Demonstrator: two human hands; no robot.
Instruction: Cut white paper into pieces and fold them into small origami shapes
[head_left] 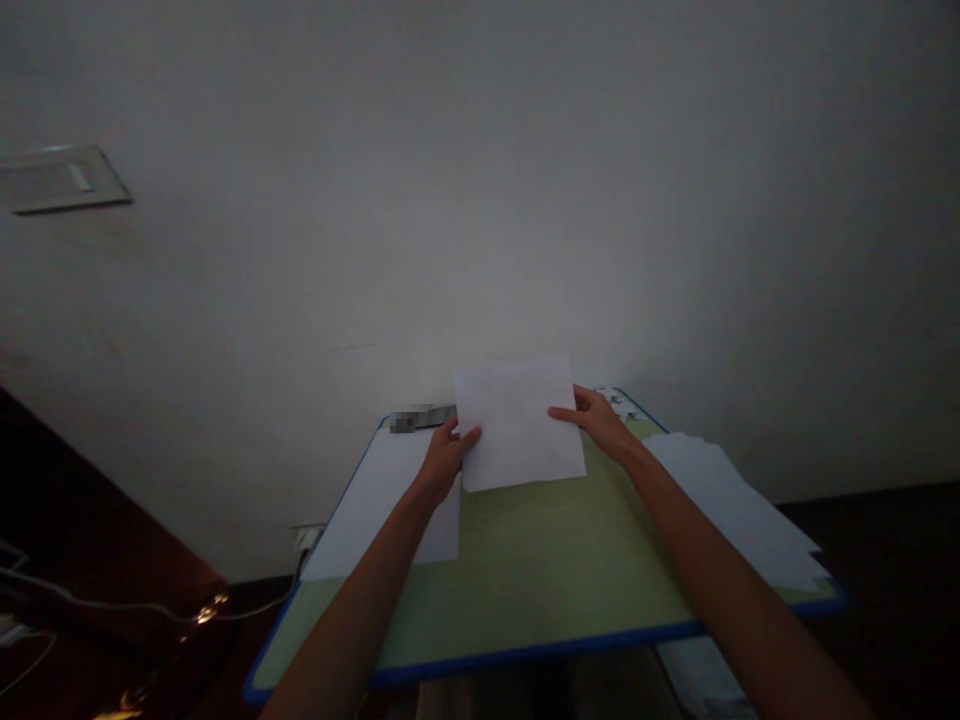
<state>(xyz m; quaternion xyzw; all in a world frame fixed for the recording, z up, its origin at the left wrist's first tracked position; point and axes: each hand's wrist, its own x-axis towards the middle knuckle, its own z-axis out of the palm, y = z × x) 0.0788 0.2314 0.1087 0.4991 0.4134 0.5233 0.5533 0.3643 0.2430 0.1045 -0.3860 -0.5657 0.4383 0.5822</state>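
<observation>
A smooth, rectangular white paper sheet [521, 430] is held between the hands, tilted above the pale-green, blue-edged tabletop [540, 570]. Its left edge is pinched between thumb and fingers by the left hand [444, 457], its right edge likewise by the right hand [596, 418]. Flat white paper [367, 490] is seen beneath the left forearm.

- Centre: the held paper sheet [517, 430] hides finger parts of the left hand [442, 462] and right hand [600, 422].
- Left of centre: a dark flat object [438, 417], partly pixelated, runs behind the sheet; unidentifiable.
- Upper left: wall plate [56, 180], blurred, cut by the edge.
- Bottom: left forearm [356, 595] and right forearm [712, 560] cut off.
</observation>
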